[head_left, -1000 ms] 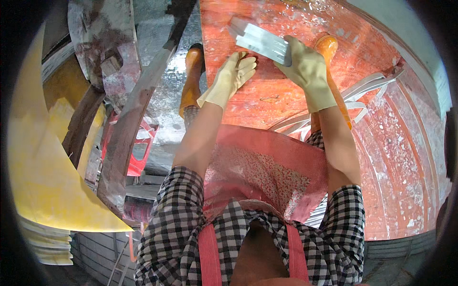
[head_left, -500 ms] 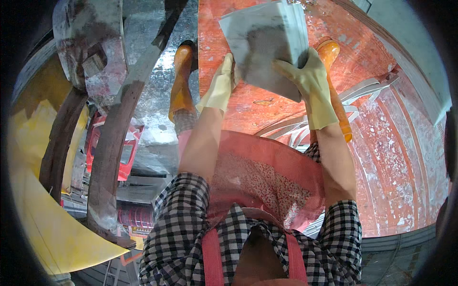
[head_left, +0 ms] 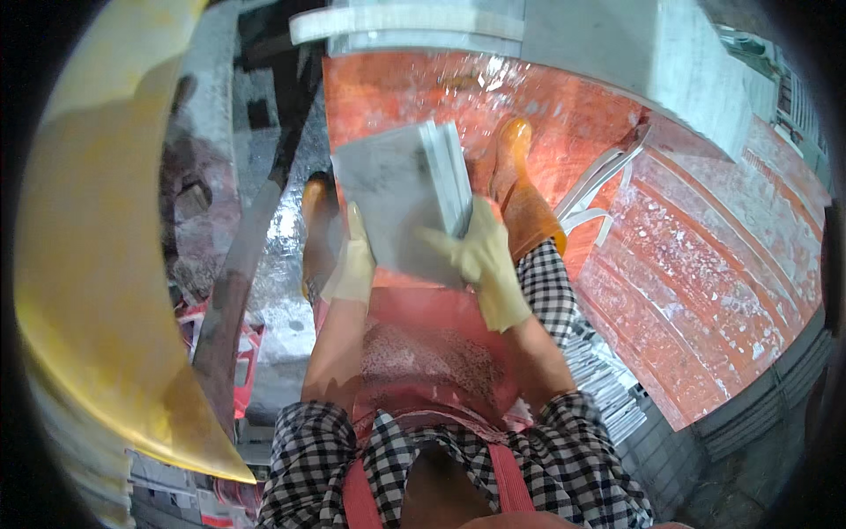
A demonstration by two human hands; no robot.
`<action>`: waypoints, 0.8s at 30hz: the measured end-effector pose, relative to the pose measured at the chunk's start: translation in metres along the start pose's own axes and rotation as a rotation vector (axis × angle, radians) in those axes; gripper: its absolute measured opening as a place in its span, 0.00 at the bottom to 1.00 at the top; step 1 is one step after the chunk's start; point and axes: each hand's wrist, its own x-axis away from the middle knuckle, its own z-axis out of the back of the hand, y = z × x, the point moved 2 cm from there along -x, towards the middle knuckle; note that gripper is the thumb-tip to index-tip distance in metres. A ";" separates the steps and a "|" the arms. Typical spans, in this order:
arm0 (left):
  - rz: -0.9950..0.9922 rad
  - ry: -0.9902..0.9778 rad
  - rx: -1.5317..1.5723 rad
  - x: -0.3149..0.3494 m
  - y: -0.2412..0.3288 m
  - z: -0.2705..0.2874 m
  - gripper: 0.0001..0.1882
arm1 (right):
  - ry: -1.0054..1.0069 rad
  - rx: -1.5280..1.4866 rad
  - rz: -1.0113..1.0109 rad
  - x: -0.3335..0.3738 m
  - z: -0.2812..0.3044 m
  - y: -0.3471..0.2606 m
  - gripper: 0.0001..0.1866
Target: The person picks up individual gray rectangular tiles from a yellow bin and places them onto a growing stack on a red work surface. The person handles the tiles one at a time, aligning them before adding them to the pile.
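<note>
A small stack of flat grey tiles, their pale edges showing on the right side, is held tilted in front of my apron. My left hand, in a cream rubber glove, grips the stack's left edge, thumb along the side. On the right edge is my right hand, gloved the same way, with its thumb over the top face, slightly blurred. The fingers beneath the tiles are hidden. Below the stack hangs my pink, speckled apron.
Wet orange boards lie underfoot, between and beyond my orange boots. A large yellow curved panel rises at the left, beside a dark beam. To the right are a mottled red panel and pale straps.
The tile stack has come closer to my body, still between both hands. My view has swung, so the yellow panel fills more of the left. My right leg is now more bent.
</note>
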 end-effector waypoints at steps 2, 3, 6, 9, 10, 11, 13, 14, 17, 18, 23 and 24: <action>-0.030 -0.047 -0.036 0.035 0.020 -0.012 0.37 | 0.066 -0.056 -0.031 0.042 0.010 -0.011 0.50; -0.047 -0.073 -0.058 0.050 0.031 -0.020 0.36 | 0.113 -0.045 -0.023 0.063 0.020 -0.019 0.49; -0.137 -0.157 -0.110 0.091 0.069 -0.057 0.36 | 0.228 -0.060 -0.052 0.106 0.056 -0.047 0.45; -0.226 -0.203 -0.142 0.102 0.120 -0.112 0.36 | 0.409 -0.149 0.153 0.116 0.101 -0.080 0.39; -0.223 -0.185 -0.151 0.100 0.136 -0.132 0.36 | 0.463 -0.130 0.188 0.112 0.116 -0.090 0.39; -0.182 -0.166 -0.141 0.094 0.149 -0.156 0.36 | 0.521 -0.113 0.237 0.104 0.129 -0.101 0.39; -0.193 -0.237 -0.144 0.079 0.176 -0.191 0.37 | 0.614 -0.094 0.263 0.081 0.159 -0.115 0.34; -0.242 -0.344 -0.166 0.068 0.190 -0.202 0.38 | 0.632 -0.087 0.222 0.066 0.170 -0.120 0.33; -0.359 -0.282 -0.419 0.021 0.204 -0.242 0.40 | 0.731 -0.046 0.283 0.019 0.199 -0.130 0.33; -0.389 -0.197 -0.538 0.002 0.204 -0.255 0.40 | 0.765 0.086 0.232 0.004 0.206 -0.131 0.29; -0.526 -0.105 -0.687 -0.056 0.201 -0.277 0.38 | 0.713 0.457 0.232 -0.049 0.216 -0.137 0.12; -0.496 -0.089 -0.775 -0.063 0.201 -0.277 0.37 | 0.716 0.393 0.216 -0.055 0.217 -0.137 0.15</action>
